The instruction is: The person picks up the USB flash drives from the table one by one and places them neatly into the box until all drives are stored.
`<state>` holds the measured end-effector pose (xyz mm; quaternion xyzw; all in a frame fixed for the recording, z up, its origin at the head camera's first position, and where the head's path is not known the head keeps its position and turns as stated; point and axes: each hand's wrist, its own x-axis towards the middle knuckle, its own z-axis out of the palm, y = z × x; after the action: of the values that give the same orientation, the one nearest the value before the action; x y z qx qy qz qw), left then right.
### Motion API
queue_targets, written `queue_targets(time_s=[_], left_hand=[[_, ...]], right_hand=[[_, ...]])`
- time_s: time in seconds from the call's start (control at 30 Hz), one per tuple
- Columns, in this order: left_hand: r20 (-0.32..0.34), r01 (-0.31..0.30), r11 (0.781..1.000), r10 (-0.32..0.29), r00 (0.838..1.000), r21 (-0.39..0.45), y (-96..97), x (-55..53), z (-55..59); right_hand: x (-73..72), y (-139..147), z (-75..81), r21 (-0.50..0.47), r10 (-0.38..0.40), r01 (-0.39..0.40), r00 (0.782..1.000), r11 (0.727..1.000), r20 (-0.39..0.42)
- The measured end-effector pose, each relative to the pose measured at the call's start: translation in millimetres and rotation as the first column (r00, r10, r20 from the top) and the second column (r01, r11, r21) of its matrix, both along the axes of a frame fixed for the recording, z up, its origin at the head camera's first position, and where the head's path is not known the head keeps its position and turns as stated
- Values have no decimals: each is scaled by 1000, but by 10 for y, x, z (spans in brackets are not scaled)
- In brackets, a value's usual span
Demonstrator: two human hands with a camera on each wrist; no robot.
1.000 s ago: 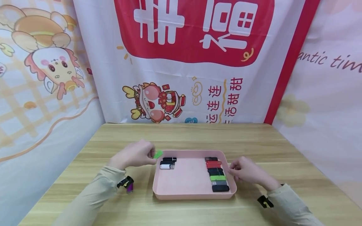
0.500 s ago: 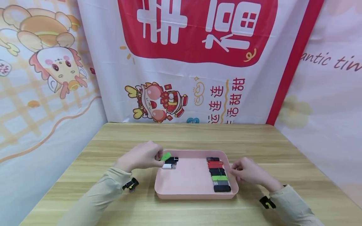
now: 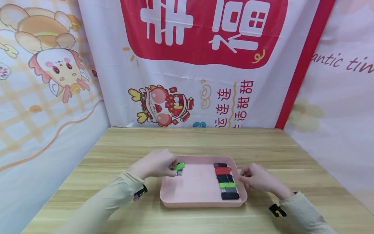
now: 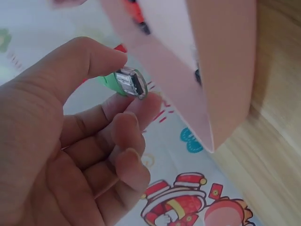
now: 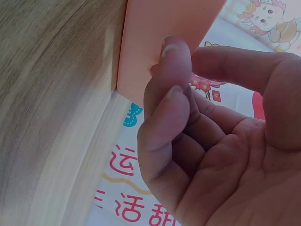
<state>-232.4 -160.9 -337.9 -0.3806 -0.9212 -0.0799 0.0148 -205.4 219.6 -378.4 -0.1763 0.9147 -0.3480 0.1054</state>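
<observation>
My left hand [image 3: 159, 163] pinches a green USB flash drive [image 3: 179, 166] between thumb and fingers, above the left end of a pink tray [image 3: 201, 204]. In the left wrist view the green flash drive [image 4: 124, 82] shows a clear cap over its metal plug; the other fingers curl loosely. Beneath that hand, another flash drive [image 3: 179, 173] is mostly hidden. My right hand [image 3: 258, 178] holds the tray's right wall by the rim. In the right wrist view its thumb is at the edge and its curled fingers [image 5: 171, 70] lie along the outer wall [image 5: 150, 42].
Several flash drives form a column along the tray's right side, among them a red one [image 3: 223, 171], a lime green one [image 3: 227, 185] and a black one [image 3: 230, 196]. The tray stands on a wooden table [image 3: 140, 139], with printed cloths [image 3: 181, 71] around it.
My left hand has moved right over the tray with the green flash drive, covering most of the drives lying at the left. The right hand stays at the tray's right wall.
</observation>
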Motion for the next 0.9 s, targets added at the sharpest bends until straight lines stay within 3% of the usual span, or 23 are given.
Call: queue_targets(time_s=[0.13, 0.37, 0.67, 0.9], left_hand=[[-13, 24, 995, -25, 1000, -95, 75, -42, -10], [-69, 50, 963, -70, 995, -265, 136, -86, -111], [-90, 45, 931, -83, 992, -362, 193, -139, -247], [-117, 25, 910, -80, 990, -415, 224, -145, -276]], right_hand=[[4, 0, 0, -5, -8, 8, 1000, 1000, -4], [-5, -6, -3, 4, -25, 25, 1000, 1000, 13], [-17, -11, -20, 7, -29, 29, 999, 1000, 14], [-12, -11, -12, 14, -48, 48, 999, 999, 24]])
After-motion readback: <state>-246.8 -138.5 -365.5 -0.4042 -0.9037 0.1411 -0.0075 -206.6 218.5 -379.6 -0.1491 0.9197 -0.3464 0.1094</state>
